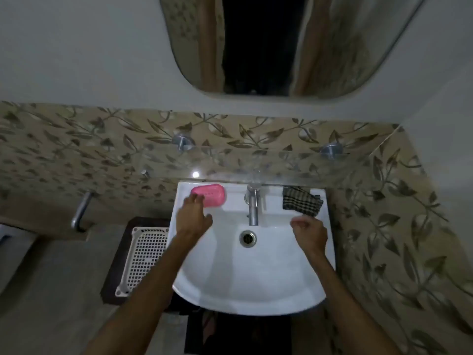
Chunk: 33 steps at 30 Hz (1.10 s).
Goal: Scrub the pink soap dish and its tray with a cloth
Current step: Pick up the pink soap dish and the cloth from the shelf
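Observation:
A pink soap dish (211, 195) lies on the back left ledge of the white sink (256, 288). My left hand (193, 216) reaches over the ledge, its fingertips at the dish's near left edge. A dark checked cloth (300, 201) lies crumpled on the back right ledge. My right hand (309, 233) hovers just below the cloth with fingers loosely curled, holding nothing. The dish's tray cannot be told apart from the dish.
A chrome tap (252, 204) stands at the sink's back middle, above the drain (247, 238). A glass shelf (256, 162) juts out over the ledge. A white perforated basket (144, 260) sits on a dark stand to the left. The patterned wall is close on the right.

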Each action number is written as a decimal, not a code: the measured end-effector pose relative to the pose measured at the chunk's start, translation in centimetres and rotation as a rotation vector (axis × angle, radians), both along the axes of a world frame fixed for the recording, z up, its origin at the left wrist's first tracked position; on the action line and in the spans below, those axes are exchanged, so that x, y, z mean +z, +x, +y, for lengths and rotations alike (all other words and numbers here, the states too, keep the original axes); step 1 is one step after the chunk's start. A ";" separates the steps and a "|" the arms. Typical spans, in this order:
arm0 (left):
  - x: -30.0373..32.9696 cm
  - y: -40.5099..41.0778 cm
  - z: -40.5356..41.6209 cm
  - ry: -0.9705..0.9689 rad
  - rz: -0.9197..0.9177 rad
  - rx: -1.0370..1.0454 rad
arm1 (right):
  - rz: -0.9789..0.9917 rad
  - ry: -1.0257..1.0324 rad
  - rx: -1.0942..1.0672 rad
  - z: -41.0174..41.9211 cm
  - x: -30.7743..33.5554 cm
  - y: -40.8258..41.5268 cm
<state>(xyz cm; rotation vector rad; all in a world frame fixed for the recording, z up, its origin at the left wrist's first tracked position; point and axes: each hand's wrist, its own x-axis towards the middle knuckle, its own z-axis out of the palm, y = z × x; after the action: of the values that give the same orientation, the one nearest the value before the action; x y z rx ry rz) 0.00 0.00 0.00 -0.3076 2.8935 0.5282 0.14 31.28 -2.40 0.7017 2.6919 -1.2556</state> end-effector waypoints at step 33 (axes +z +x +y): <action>-5.8 -7.3 -3.3 -0.121 0.096 -0.238 | -0.004 0.469 0.242 3.3 -4.8 -9.1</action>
<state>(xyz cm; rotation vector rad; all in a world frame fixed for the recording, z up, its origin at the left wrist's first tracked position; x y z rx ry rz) -7.26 -3.30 -5.80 0.0477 3.0032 0.3379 -9.01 34.60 -7.20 0.3901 2.9806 -0.5721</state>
